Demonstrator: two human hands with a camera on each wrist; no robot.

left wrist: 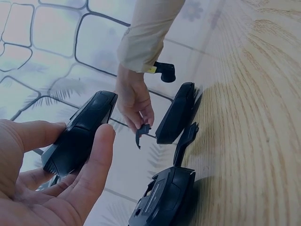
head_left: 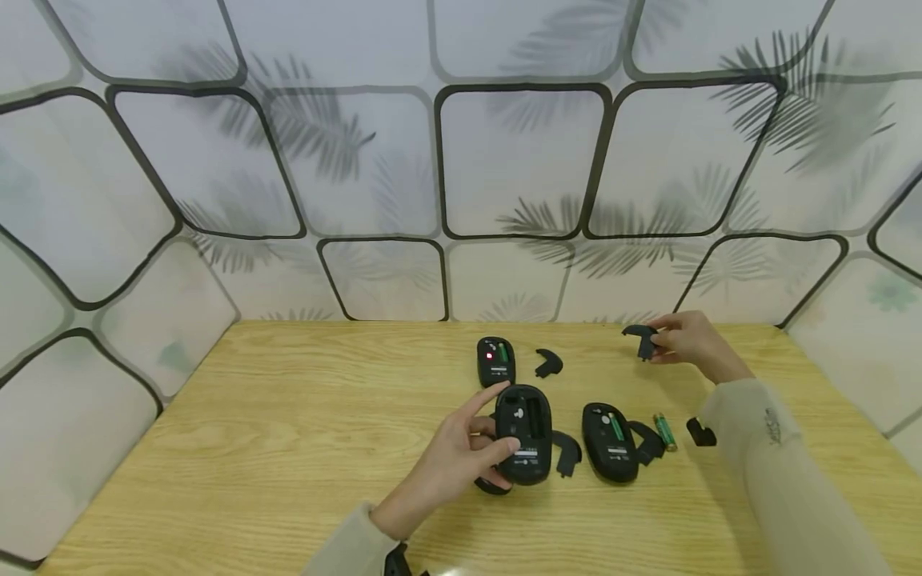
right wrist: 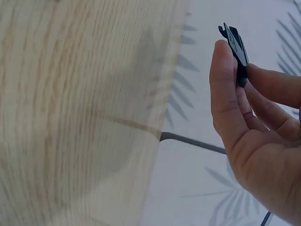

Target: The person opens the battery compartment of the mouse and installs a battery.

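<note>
My left hand (head_left: 461, 448) grips a black computer mouse (head_left: 529, 472) above the table, underside facing up, its battery slot uncovered and bare. In the left wrist view that mouse (left wrist: 80, 134) shows edge-on between thumb and fingers. Over at the right, my right hand (head_left: 695, 344) pinches a curved black battery cover (head_left: 641, 338) between thumb and fingers, raised off the table. The right wrist view shows this cover (right wrist: 239, 52) at the fingertips. Another mouse (head_left: 493, 486) lies partly hidden beneath the left hand, with a loose cover (head_left: 567, 454) beside it.
Behind the held mouse lies an upturned mouse (head_left: 496, 368) with a red light and green battery; a cover (head_left: 549, 363) is beside it. Rightward are another upturned mouse (head_left: 611, 460) with a battery, a cover (head_left: 650, 445) and a loose green battery (head_left: 664, 432). Patterned cloth (head_left: 519, 160) borders the table (head_left: 288, 432).
</note>
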